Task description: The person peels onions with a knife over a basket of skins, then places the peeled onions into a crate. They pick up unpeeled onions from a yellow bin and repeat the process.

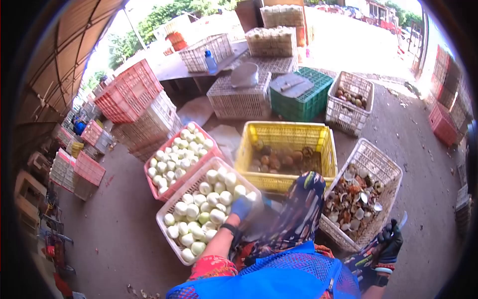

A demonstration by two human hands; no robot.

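Note:
My left hand [241, 207], in a light blue glove, is over the right side of a pale crate [163, 219] full of peeled white onions [192, 211]. Its fingers are blurred, and whether an onion is in them is unclear. My right hand [390, 242], in a dark glove, is out at the lower right, closed around a small knife [404, 219] with its blade pointing up. Between my knees and the crates stands a yellow crate [286, 182] with brown unpeeled onions [274, 160]. To the right, a white crate [394, 175] holds peelings and scraps [354, 199].
A pink crate [150, 188] of peeled onions adjoins the pale one. Behind are a green crate [303, 105] with a flat board, a white crate [343, 122] of brown onions, and stacked crates [144, 119] at left. A blue bottle [210, 63] stands farther back.

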